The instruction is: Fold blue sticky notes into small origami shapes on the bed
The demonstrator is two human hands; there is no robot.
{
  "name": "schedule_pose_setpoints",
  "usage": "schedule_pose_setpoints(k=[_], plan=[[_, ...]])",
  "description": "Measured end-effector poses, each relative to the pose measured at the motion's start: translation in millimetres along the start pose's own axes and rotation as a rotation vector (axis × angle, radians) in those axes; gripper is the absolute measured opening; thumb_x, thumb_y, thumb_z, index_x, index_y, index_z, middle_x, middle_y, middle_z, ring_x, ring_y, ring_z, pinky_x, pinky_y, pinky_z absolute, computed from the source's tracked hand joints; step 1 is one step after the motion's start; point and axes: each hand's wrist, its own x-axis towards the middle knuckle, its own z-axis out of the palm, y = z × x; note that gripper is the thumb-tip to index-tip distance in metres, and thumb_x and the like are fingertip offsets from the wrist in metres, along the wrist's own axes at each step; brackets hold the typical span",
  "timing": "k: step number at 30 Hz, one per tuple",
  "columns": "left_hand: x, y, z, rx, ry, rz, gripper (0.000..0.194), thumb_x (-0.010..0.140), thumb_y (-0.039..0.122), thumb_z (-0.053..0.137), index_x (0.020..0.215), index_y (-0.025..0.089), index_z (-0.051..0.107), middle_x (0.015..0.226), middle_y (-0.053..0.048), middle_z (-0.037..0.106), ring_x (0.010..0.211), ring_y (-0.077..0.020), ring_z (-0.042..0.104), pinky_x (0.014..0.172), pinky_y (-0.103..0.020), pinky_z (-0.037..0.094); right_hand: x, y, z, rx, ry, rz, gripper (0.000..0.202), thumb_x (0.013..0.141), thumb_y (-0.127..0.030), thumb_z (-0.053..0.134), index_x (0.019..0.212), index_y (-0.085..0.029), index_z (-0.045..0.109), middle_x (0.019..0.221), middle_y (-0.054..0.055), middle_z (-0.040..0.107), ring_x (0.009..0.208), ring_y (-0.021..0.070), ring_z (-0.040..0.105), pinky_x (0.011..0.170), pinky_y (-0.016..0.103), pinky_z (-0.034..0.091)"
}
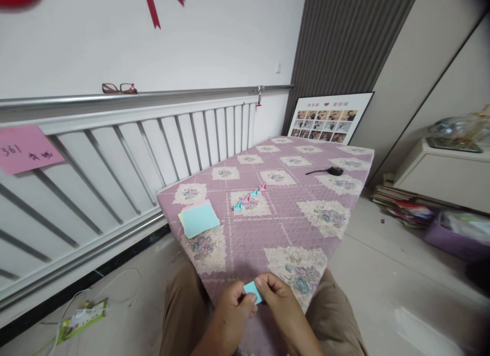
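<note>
A small light-blue piece of folded paper [252,292] is pinched between my two hands, just above the near end of the table. My left hand [235,307] grips its left side, thumb on top. Its right corner is between the thumb and fingers of my right hand [278,300]. Ahead to the left lies a stack of coloured paper sheets [199,219], light blue on top with pink and yellow edges showing. Beyond, several small folded paper pieces in a slanting row alternate blue [238,206] and pink [262,187].
A purple flowered cloth covers the table [283,228]. A black object with a thin tail [335,170] lies on its far right. Beside the table's left edge runs a white radiator [153,151]; glasses [119,88] rest on the pipe above. A power strip [82,317] lies on the floor.
</note>
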Motion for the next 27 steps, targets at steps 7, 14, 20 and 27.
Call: schedule_pose_setpoints(k=[7, 14, 20, 27], plan=[[2.6, -2.8, -3.4, -0.002, 0.002, 0.039, 0.012, 0.075, 0.03, 0.048, 0.072, 0.018, 0.051, 0.063, 0.004, 0.051, 0.059, -0.0123, 0.046, 0.057, -0.024, 0.036, 1.1, -0.3, -0.2, -0.141, 0.02, -0.037, 0.034, 0.077, -0.05, 0.059, 0.064, -0.019, 0.055, 0.059, -0.003, 0.054, 0.059, 0.0142, 0.048, 0.06, 0.026, 0.038], [-1.0, -0.8, -7.5, -0.022, -0.028, 0.055, 0.013, 0.076, 0.029, 0.047, 0.069, 0.019, 0.05, 0.063, 0.003, 0.051, 0.061, -0.0132, 0.046, 0.06, -0.025, 0.036, 0.5, 4.4, 1.5, -0.067, 0.078, -0.026, 0.034, 0.079, -0.051, 0.057, 0.064, -0.02, 0.052, 0.058, -0.004, 0.05, 0.057, 0.0127, 0.044, 0.057, 0.025, 0.036], [-0.6, -3.7, -5.5, -0.039, 0.017, -0.025, 0.013, 0.075, 0.031, 0.047, 0.07, 0.019, 0.048, 0.06, 0.004, 0.049, 0.056, -0.0124, 0.044, 0.057, -0.025, 0.035, 2.6, 5.5, -3.8, -0.044, -0.028, 0.044, 0.038, 0.076, -0.056, 0.059, 0.067, -0.019, 0.054, 0.054, -0.007, 0.043, 0.051, 0.0097, 0.034, 0.051, 0.023, 0.028], [-0.1, -1.7, -5.9, -0.052, 0.053, -0.002, 0.016, 0.077, 0.033, 0.048, 0.068, 0.02, 0.047, 0.059, 0.003, 0.051, 0.056, -0.0125, 0.046, 0.057, -0.025, 0.035, -4.9, 10.8, -5.7, -0.189, 0.059, -0.003, 0.038, 0.078, -0.053, 0.055, 0.06, -0.02, 0.048, 0.057, -0.006, 0.04, 0.056, 0.0115, 0.036, 0.054, 0.024, 0.03]])
